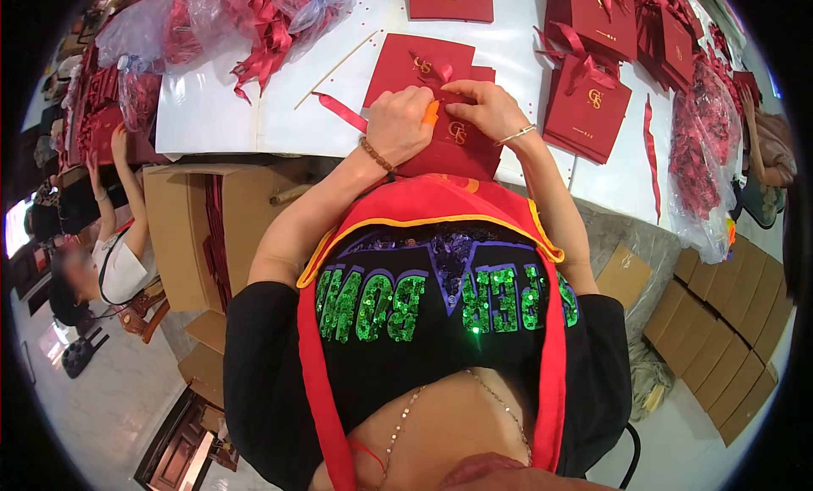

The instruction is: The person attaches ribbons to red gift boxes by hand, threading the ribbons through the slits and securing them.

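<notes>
Ribbon work looks midway: stacked bags (584, 123) toward the surface's (262, 131) right edge already carry bows (590, 71); the red bag (461, 158) at the near edge seems unfinished, directly beneath both hands. Left hand (402, 123) closed, orange item (431, 113) at its fingertips; right hand (489, 110) curved, grip can't be told.

Head-worn view, forward and down over hands (400, 123)

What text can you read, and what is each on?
"G S", apparently, with an unclear middle: gold monogram on the near bag, also on the right bag.
Tiny gold line on the right bag: too small to read.
Green sequin letters on the shirt: upside down, partly covered; wording uncertain.
Gold mark on the apron: only partly showing, unreadable.
</notes>
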The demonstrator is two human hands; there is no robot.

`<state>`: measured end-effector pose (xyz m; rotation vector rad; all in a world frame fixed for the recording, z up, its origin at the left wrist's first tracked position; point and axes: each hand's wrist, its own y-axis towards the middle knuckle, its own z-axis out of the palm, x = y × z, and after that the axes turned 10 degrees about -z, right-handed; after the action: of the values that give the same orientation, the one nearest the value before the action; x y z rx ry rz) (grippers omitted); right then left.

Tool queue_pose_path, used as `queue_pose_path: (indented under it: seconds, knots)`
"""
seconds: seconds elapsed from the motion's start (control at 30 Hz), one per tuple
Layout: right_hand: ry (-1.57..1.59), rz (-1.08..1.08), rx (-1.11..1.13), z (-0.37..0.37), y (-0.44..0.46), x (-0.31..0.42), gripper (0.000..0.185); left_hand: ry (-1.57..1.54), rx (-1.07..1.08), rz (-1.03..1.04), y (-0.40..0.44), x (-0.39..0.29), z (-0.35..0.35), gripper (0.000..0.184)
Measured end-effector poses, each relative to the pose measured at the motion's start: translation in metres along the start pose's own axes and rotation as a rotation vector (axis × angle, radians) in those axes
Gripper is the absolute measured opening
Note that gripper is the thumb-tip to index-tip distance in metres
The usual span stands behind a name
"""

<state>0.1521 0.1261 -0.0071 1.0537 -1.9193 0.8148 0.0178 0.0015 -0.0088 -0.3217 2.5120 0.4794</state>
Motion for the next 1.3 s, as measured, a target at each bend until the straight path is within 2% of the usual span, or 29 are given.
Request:
queue_pose_path:
  seconds: [0.2,0.33,0.4,0.67,0.83,0.93,1.03,1.13,1.2,1.23,1.3]
  knots:
    - [-0.046,-0.049,-0.042,0.002,-0.002,0.002,0.033,0.042,0.024,-0.034,0.001,-0.001,0.0,0.007]
    - [-0.048,-0.007,-0.049,0.002,-0.003,0.006,0.033,0.033,0.05,-0.025,0.006,0.002,0.002,0.008]
    - [-0.177,-0.038,-0.05,0.002,-0.003,0.011,0.032,0.022,0.075,-0.049,0.008,0.0,0.001,0.008]
    - [-0.211,-0.09,-0.081,0.003,-0.006,0.014,0.029,0.259,0.02,0.189,0.012,-0.009,0.0,0.011]
    - [-0.034,-0.071,-0.079,0.003,-0.007,0.01,0.028,0.263,0.012,0.204,0.01,-0.006,0.002,0.011]
    - [-0.105,-0.083,-0.057,0.003,-0.005,0.01,0.03,0.216,0.002,0.217,0.007,-0.002,0.001,0.01]
    - [-0.18,-0.101,-0.054,0.003,-0.004,0.013,0.03,0.264,0.072,0.132,0.006,-0.001,-0.005,0.012]
    - [-0.126,-0.13,-0.122,0.004,-0.007,0.017,0.029,-0.013,0.044,-0.023,0.015,-0.002,-0.016,0.025]
    - [-0.182,-0.113,-0.106,0.002,-0.009,0.023,0.028,-0.109,0.156,-0.091,0.021,0.005,-0.018,0.025]
    - [-0.237,-0.103,-0.087,0.001,-0.01,0.025,0.027,-0.157,0.313,-0.207,0.026,0.014,-0.017,0.022]
    - [-0.247,-0.132,-0.104,0.002,-0.012,0.027,0.026,-0.118,0.347,-0.217,0.032,0.017,-0.017,0.021]
